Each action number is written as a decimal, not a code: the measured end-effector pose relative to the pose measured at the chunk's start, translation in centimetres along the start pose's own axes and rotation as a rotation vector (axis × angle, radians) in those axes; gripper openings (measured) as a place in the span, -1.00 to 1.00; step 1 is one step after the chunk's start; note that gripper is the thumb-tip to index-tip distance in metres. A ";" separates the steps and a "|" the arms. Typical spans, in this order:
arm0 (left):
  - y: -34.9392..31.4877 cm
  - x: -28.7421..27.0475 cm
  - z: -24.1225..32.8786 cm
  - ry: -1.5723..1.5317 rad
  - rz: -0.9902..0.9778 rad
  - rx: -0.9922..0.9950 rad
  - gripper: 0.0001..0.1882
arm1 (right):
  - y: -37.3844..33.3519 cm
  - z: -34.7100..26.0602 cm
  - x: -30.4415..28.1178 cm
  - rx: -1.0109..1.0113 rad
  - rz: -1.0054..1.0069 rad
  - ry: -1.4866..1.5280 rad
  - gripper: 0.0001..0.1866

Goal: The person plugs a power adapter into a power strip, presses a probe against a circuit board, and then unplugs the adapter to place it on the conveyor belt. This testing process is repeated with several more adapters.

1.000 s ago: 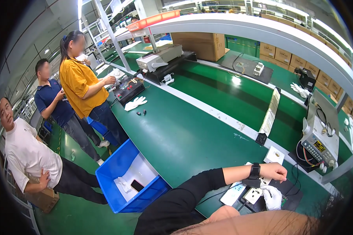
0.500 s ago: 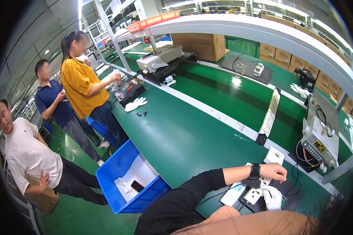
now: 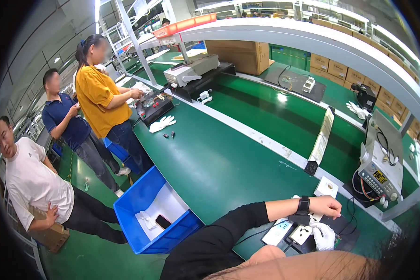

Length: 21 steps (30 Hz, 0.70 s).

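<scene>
My left arm, in a black sleeve, reaches across the lower right. My left hand (image 3: 325, 206) is bare and curled closed, with nothing visible in it. A black strap with a boxy black device (image 3: 300, 218) is around that wrist. Just below, my right hand (image 3: 324, 236) wears a white glove. Its fingers bend in close beside the device and a white socket block (image 3: 301, 234); what they grip, if anything, is hidden. A white power strip (image 3: 276, 232) lies left of the block. Under the glove's right side spreads a black mat (image 3: 347, 237) with cables.
A blue bin (image 3: 135, 228) holding a phone and white cloth stands left of the green bench (image 3: 210, 154). A bench meter (image 3: 378, 175) sits at right, near a white square box (image 3: 326, 187). A wrapped bar (image 3: 321, 137) crosses the bench. Several people stand at left.
The co-worker in yellow has lowered a hand to the black test box on the bench. My arms stay nearly still; the gloved fingers shift slightly.
</scene>
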<state>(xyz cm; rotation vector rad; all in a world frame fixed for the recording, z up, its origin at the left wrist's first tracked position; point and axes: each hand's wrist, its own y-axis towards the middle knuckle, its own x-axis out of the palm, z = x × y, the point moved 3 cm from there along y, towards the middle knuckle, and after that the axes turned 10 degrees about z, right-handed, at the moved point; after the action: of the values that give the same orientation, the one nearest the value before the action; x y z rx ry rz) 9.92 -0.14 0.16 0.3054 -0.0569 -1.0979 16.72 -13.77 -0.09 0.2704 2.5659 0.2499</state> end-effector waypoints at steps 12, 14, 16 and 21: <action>0.3 0.2 -0.2 -0.011 0.003 0.002 -0.75 | -0.1 0.3 -0.2 -0.019 0.013 -0.037 -0.87; 0.3 0.2 -0.1 -0.006 0.001 -0.003 -0.75 | -0.1 0.3 -0.2 -0.008 0.005 -0.041 -0.87; 0.3 0.1 0.1 0.002 -0.002 0.001 -0.75 | -0.1 0.5 -0.3 -0.006 0.002 -0.036 -0.87; 0.2 0.1 0.3 -0.024 0.001 0.015 -0.75 | 0.0 0.3 -0.2 -0.013 0.000 -0.033 -0.87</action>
<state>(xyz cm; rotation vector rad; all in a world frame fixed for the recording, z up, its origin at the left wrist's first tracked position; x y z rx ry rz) 10.12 -0.23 0.48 0.3050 -0.0869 -1.1003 17.05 -13.83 -0.19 0.2677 2.5307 0.2607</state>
